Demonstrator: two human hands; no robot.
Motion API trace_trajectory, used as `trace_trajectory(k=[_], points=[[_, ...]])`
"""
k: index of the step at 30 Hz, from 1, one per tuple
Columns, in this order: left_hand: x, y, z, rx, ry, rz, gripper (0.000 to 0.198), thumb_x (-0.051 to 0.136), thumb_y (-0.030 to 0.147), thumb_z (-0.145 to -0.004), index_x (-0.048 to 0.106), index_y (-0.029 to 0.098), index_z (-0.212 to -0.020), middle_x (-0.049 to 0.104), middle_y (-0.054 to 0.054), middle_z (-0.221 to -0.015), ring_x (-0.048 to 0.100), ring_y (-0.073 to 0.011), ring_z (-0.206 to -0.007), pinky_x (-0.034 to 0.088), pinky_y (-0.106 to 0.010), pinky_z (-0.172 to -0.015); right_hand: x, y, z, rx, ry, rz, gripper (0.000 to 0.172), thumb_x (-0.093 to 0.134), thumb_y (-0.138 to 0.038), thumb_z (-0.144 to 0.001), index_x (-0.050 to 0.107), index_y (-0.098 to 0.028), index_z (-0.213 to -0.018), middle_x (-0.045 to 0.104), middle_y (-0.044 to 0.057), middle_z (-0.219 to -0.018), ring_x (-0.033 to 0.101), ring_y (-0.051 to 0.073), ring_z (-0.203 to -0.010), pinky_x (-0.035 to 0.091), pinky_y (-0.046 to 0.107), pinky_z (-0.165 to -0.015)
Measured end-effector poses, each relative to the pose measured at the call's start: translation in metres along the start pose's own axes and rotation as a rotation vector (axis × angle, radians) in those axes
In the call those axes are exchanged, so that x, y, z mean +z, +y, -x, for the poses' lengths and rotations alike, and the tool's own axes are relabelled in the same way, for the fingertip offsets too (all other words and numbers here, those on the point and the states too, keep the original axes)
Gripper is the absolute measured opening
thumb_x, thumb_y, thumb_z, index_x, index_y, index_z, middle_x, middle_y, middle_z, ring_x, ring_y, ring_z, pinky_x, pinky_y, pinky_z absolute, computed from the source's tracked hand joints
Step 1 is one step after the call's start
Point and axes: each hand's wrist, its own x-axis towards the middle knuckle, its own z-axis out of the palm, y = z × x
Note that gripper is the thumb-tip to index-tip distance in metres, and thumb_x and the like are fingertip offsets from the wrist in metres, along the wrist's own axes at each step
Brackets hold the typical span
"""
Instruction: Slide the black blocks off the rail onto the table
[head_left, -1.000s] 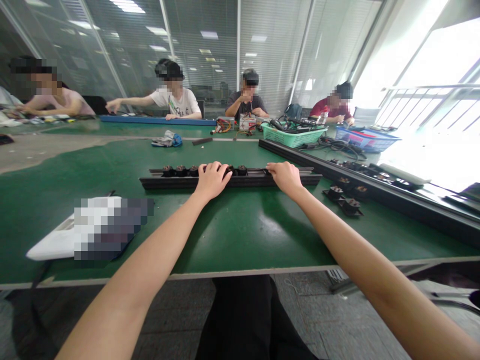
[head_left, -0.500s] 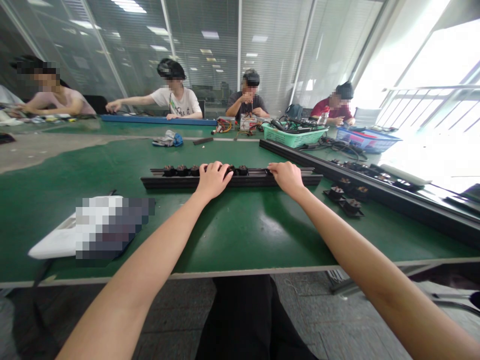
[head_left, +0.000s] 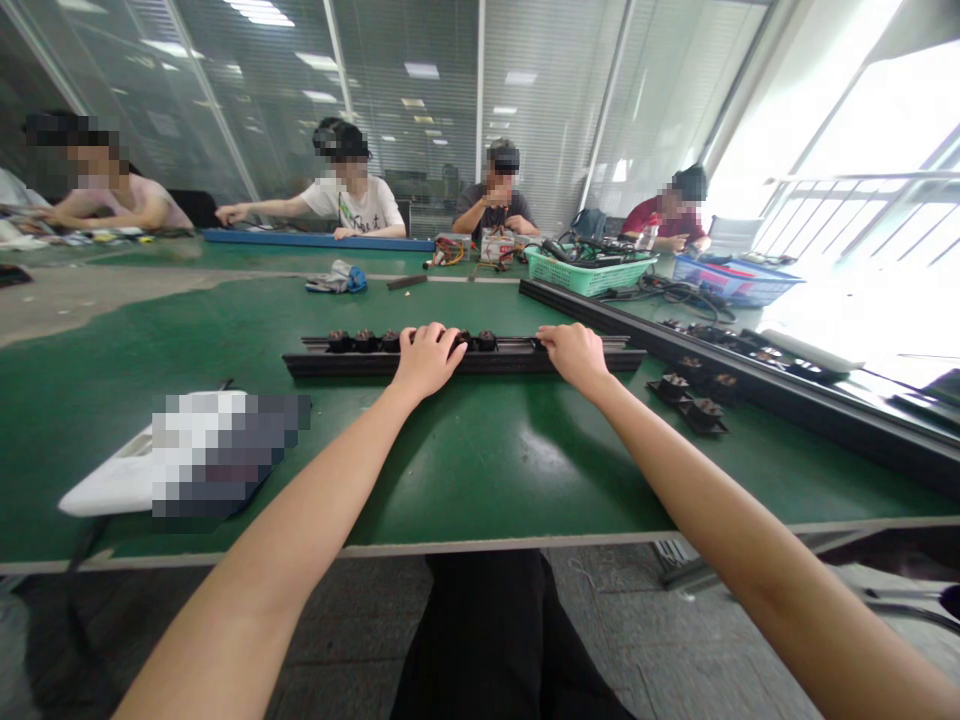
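The rail lies at 12 o'clock on the table. The left hand and right hand curl over it, holding it. Several modules sit in it, while loose modules lie at 2 o'clock.

The green tabletop is smooth, with a dull sheen. The black rail looks like matt metal, perhaps plastic. The basket is plastic mesh.

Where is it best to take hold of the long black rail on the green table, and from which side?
Grip the long black rail at its bare middle stretch, from the near side: it lies flat and crosswise, and socket modules fill its left part.
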Motion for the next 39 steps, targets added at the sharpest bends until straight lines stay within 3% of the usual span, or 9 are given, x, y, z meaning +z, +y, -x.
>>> trace_trajectory(k=[39], points=[[0.002, -0.002, -0.001, 0.008, 0.004, -0.007, 0.044, 0.038, 0.044, -0.109, 0.065, 0.023, -0.136, 0.064, -0.015, -0.133, 0.056, -0.0342, -0.125, 0.03, -0.055, -0.112, 0.009, 0.003, 0.003, 0.019, 0.051, -0.036, 0.039, 0.048, -0.022, -0.102, 0.077, -0.029, -0.127, 0.078, 0.009, -0.121, 0.073, 0.028, -0.112, 0.056, 0.04, -0.095]])
